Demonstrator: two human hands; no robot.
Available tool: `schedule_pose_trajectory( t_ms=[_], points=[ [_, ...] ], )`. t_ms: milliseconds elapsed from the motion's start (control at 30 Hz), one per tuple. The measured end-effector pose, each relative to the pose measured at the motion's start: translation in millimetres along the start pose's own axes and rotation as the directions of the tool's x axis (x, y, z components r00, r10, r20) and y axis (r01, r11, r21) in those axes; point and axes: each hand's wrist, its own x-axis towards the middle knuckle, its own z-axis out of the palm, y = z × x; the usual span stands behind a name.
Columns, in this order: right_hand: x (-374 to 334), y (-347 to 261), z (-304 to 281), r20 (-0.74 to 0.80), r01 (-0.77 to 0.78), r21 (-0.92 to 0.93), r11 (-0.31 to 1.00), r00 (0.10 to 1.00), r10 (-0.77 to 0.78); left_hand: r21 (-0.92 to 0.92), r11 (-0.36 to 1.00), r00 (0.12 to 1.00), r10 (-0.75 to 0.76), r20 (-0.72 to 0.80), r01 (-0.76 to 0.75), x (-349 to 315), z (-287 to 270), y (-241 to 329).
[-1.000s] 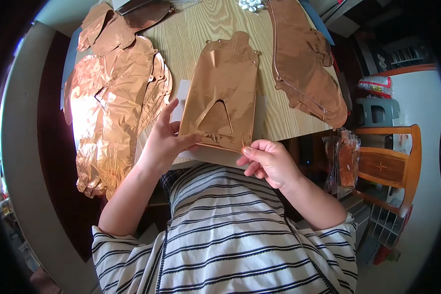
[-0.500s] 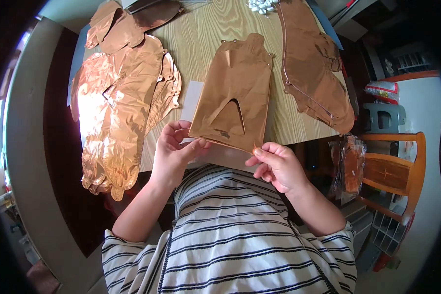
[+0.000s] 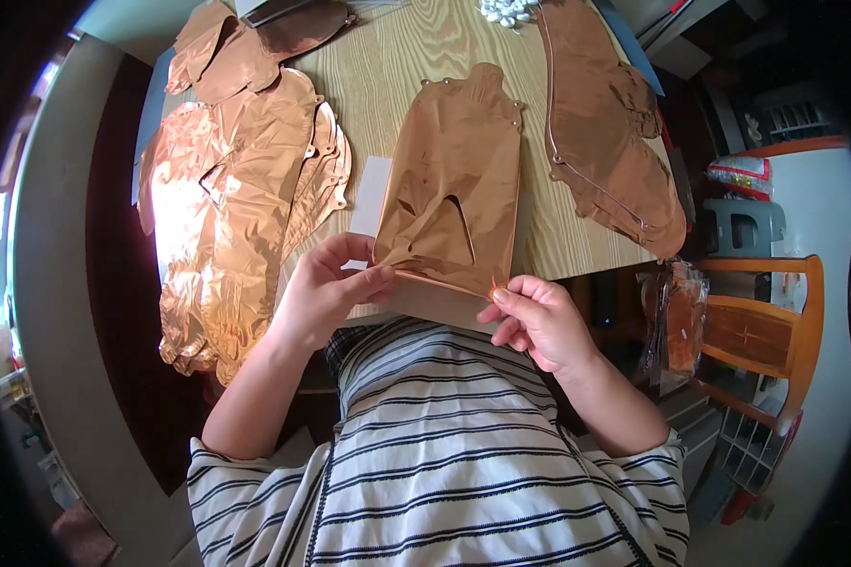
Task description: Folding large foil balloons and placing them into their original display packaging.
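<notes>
A flat, deflated copper-coloured foil balloon (image 3: 473,142) lies folded lengthwise in front of me, with small tabs along its far end and a triangular cut-out near its near edge. My left hand (image 3: 331,288) pinches its near left corner between thumb and fingers. At the near right corner, my right hand (image 3: 539,317) grips the foil edge, where a thin orange-looking bit sticks up by the thumb. A pale grey board (image 3: 432,304) shows beneath the balloon, at its near edge and left side.
More copper foil balloons (image 3: 208,217) lie crumpled on the left of the wooden table (image 3: 397,57), some hanging over its near edge. Another folded foil balloon (image 3: 596,132) lies on the right. White small pieces (image 3: 508,9) are heaped at the far edge. A wooden chair (image 3: 756,326) stands right.
My left hand has tugged the balloon's near left corner slightly, and the foil around the cut-out has buckled. More of the grey board shows along the near edge. My right hand has barely moved.
</notes>
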Motion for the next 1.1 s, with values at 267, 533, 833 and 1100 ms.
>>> schedule_pose_trajectory(
  t_ms=[267,533,833,1100],
  points=[
    [1,2,2,-0.008,0.005,0.000,1.000,1.000,-0.005,0.094,0.990,0.995,-0.103,-0.003,0.103,5,-8,7],
    [1,2,6,-0.032,0.005,-0.070,0.997,0.999,-0.008,0.230,0.969,0.996,-0.086,-0.038,0.093,5,-9,14],
    [-1,-8,10,-0.039,0.088,-0.420,0.903,0.993,-0.114,0.420,0.908,0.995,0.048,-0.091,-0.006,9,-1,8],
    [24,-32,8,-0.120,0.149,-0.638,0.756,0.950,-0.289,0.242,0.970,0.994,0.025,-0.107,0.001,29,-2,0]
  ],
)
